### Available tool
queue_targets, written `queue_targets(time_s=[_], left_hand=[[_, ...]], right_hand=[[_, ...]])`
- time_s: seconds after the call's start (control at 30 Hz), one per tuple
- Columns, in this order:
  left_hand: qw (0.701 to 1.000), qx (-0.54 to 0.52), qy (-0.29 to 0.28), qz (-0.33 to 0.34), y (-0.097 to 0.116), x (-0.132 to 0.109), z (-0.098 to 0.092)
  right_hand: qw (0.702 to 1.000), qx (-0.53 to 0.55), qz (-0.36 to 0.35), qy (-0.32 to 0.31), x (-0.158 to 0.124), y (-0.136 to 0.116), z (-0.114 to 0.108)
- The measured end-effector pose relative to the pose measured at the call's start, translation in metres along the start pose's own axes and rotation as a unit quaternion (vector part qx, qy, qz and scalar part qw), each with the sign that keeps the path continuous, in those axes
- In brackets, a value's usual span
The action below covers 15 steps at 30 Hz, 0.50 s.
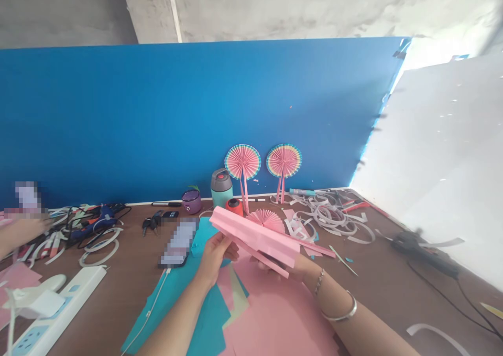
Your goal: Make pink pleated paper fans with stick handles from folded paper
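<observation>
A pink sheet of paper [255,233], folded lengthwise into a few pleats, is held up slantwise above the table. My left hand [214,256] pinches its left end from below, thumb and fingers closed together. Much of my right hand [302,268] is hidden behind the paper, which it grips near the right end. Beneath both hands lie pink sheets [283,314], a pale yellow piece [238,295] and teal paper [214,314]. Just behind the held sheet rests a pink pleated fan [266,219]. Two round pleated fans [242,162] [284,160] with pink handles lean on the blue partition.
Behind stand a teal flask [222,188], an orange-red object [234,206] and a purple pot [191,201]. White paper strips [334,212] clutter the right. A phone [178,243] with a cable, keys [151,223] and a power strip [58,314] lie left, where another person's arm [21,235] reaches in.
</observation>
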<state>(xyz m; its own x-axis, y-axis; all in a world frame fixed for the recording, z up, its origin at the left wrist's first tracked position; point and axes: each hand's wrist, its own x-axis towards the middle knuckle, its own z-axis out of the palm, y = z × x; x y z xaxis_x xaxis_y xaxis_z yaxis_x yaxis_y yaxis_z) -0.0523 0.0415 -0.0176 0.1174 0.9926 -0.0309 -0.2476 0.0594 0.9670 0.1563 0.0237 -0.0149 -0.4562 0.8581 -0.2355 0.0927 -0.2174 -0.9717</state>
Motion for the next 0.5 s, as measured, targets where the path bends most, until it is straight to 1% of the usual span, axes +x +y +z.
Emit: queue_targets(time_s=[0.1,0.2,0.3,0.4,0.5], left_hand=[[1.000,-0.004,0.022,0.011,-0.0031,0.0022,-0.0008],[0.999,0.003,0.035,0.020,-0.0051,0.0034,-0.0023],[0.999,0.014,0.031,0.027,-0.0056,0.0033,-0.0022],[0.999,0.012,0.025,0.029,-0.0052,0.0024,-0.0007],[0.999,0.010,0.022,0.030,-0.0049,0.0018,0.0009]], right_hand=[[0.999,0.017,0.031,-0.027,0.0054,0.0058,-0.0032],[0.998,0.027,0.045,-0.045,0.0084,0.0078,-0.0054],[0.998,0.027,0.042,-0.049,0.0079,0.0079,-0.0053],[0.998,0.035,0.025,-0.045,0.0068,0.0090,-0.0039],[0.996,0.062,0.007,-0.063,0.0078,0.0118,-0.0036]])
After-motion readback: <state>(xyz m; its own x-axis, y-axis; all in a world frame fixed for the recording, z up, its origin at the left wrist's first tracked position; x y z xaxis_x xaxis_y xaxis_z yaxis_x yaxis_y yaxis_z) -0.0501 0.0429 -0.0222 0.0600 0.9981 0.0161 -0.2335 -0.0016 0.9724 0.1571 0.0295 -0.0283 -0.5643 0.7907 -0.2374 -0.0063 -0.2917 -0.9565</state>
